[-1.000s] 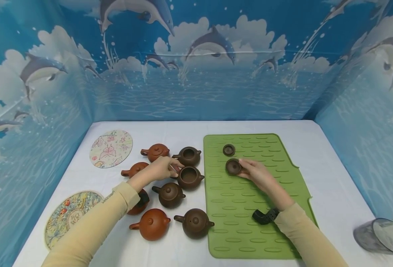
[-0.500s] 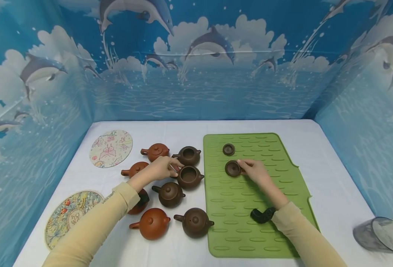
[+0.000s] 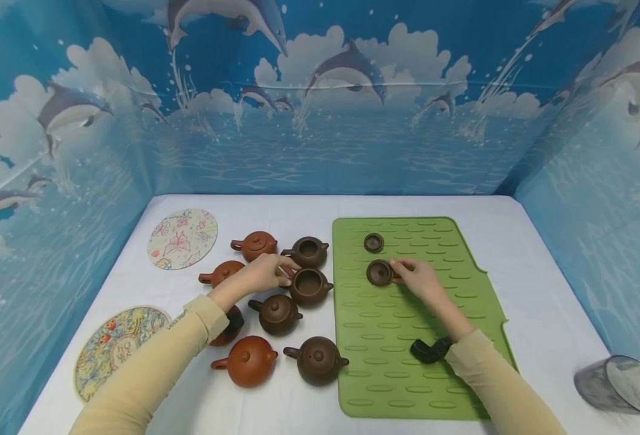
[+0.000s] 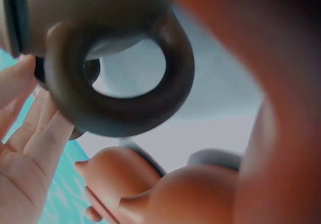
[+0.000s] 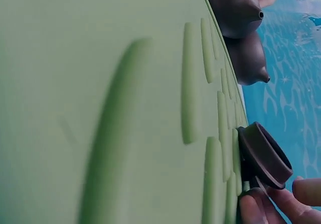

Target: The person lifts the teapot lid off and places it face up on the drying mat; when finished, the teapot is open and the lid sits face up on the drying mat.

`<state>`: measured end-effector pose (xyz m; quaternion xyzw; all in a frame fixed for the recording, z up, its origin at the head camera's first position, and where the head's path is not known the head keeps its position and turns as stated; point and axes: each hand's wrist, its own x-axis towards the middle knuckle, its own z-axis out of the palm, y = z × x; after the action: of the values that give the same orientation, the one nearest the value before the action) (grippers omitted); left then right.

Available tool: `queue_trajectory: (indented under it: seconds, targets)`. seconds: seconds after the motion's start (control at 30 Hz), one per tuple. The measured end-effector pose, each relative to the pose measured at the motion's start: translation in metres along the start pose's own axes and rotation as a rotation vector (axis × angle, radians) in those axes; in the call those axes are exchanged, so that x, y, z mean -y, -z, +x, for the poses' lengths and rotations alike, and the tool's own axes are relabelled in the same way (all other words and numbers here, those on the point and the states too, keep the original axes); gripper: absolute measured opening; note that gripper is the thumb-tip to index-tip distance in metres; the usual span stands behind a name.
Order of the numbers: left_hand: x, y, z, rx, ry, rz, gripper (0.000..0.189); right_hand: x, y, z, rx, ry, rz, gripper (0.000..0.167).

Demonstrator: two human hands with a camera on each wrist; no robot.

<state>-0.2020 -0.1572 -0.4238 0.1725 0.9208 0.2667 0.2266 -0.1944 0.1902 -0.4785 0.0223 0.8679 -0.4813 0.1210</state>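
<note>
At the centre of the head view, my left hand (image 3: 264, 273) pinches the handle of a lidless brown teapot (image 3: 310, 287). The left wrist view shows my fingertips at a dark handle, partly hidden behind the larger handle ring (image 4: 120, 83) of a nearer teapot. On the green mat (image 3: 385, 362), my right hand (image 3: 417, 277) holds the near edge of an upturned brown teapot lid (image 3: 379, 273). In the right wrist view, this lid (image 5: 265, 154) tilts against the mat, its rim facing up. A smaller upturned lid (image 3: 373, 243) lies just beyond it. Behind stands another lidless brown teapot (image 3: 307, 252).
Lidded brown teapots (image 3: 320, 360) and reddish teapots (image 3: 250, 361) crowd left of the mat. Two round patterned mats, one floral (image 3: 182, 238), one ornate (image 3: 118, 350), lie at left. A grey clear cup (image 3: 605, 386) is at far right. A dolphin curtain (image 3: 325, 151) encloses the table.
My right hand has shifted slightly and lowered its lid onto the mat. My left hand stays at the teapot's handle. The teapots have not moved.
</note>
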Motion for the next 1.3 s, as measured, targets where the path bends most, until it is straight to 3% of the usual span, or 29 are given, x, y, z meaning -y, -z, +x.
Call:
queue_trajectory:
  seconds: [0.17,0.27,0.37,0.53,0.7,0.93,1.13,1.3]
  targets:
    - [-0.002,0.007,-0.009,-0.032,-0.056,0.021,0.04,0.011,0.003,-0.005,-0.043,0.103,-0.141,0.048]
    - [-0.003,0.015,-0.022,-0.066,-0.101,0.024,0.039,0.025,0.003,-0.012,-0.061,0.166,-0.182,0.042]
    - [-0.002,0.023,-0.041,-0.093,-0.106,0.011,0.036,0.045,-0.001,-0.019,-0.057,0.214,-0.222,0.037]
    - [0.008,0.029,-0.069,-0.11,-0.079,-0.019,0.029,0.074,-0.019,-0.025,0.015,0.293,-0.227,0.031]
    - [0.024,0.023,-0.085,-0.127,-0.059,-0.03,0.026,0.1,-0.044,-0.028,0.125,0.399,-0.186,0.028]
    - [0.036,0.007,-0.087,-0.162,-0.08,-0.025,0.025,0.122,-0.081,-0.029,0.328,0.566,-0.198,0.027]
    - [0.043,-0.005,-0.077,-0.138,-0.115,-0.022,0.023,0.129,-0.103,-0.023,0.416,0.707,-0.276,0.021]
    - [0.046,-0.01,-0.071,-0.138,-0.131,-0.038,0.022,0.131,-0.118,-0.018,0.489,0.771,-0.321,0.021]
